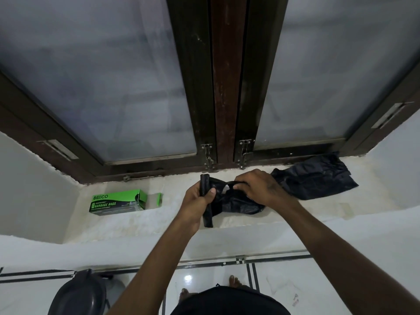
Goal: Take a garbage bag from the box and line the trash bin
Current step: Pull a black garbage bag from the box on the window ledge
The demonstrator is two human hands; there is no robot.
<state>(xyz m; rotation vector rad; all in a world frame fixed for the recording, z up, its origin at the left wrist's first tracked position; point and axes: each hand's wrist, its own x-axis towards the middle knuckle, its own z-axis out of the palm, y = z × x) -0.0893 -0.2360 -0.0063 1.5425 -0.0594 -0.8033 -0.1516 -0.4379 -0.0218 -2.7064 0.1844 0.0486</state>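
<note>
Left grip [198,202] clenched round bag roll [207,201], right grip [259,188] pinching garbage bag [238,202] between them

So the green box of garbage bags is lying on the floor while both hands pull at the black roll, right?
Not quite. In the head view the green box lies on the window ledge, left of the hands, not on the floor. The left hand and right hand do pull at the black roll.
</note>
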